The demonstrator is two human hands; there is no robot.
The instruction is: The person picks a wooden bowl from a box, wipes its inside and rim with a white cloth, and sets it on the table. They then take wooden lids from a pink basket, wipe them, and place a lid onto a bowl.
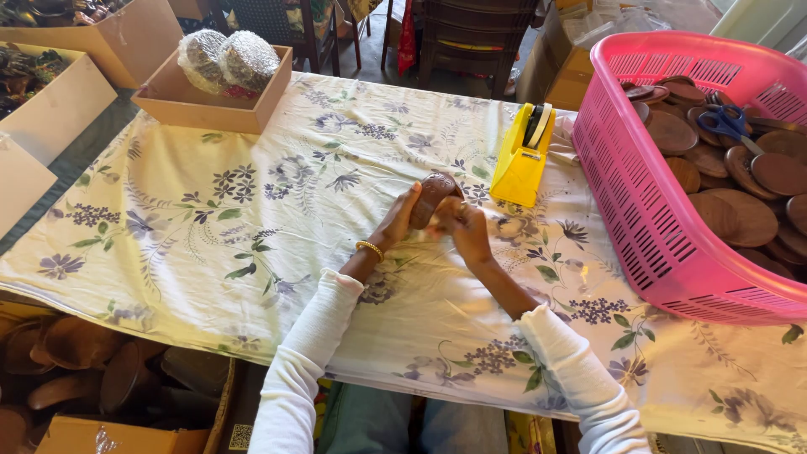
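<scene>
At the far left, open cardboard boxes (50, 109) sit beside the counter (210, 252), which is draped in a pale floral cloth. Toward the back edge, a shallow cardboard tray (181, 105) holds two round bundles wrapped in clear film (227, 60).

Near the middle of the cloth, the left hand (399, 220), with a gold bangle at the wrist, holds a brown wooden piece (433, 197) raised just above the counter; its fingers are curled around the piece's left side. The right hand (466, 231) meets it from the other side, fingers pressed close against the lower part of the piece, where something pale and blurred shows between the hands; what it is cannot be told.

Just right of the hands stands a yellow tape dispenser (523, 155). Further right, a pink plastic basket (639, 202) is filled with round brown wooden discs (740, 214), with blue-handled scissors (730, 124) lying on top.

By the look of it, the step in hand is wrapping or handling this single piece; a next move would call for a steady grip by one hand while the other frees itself.
</scene>
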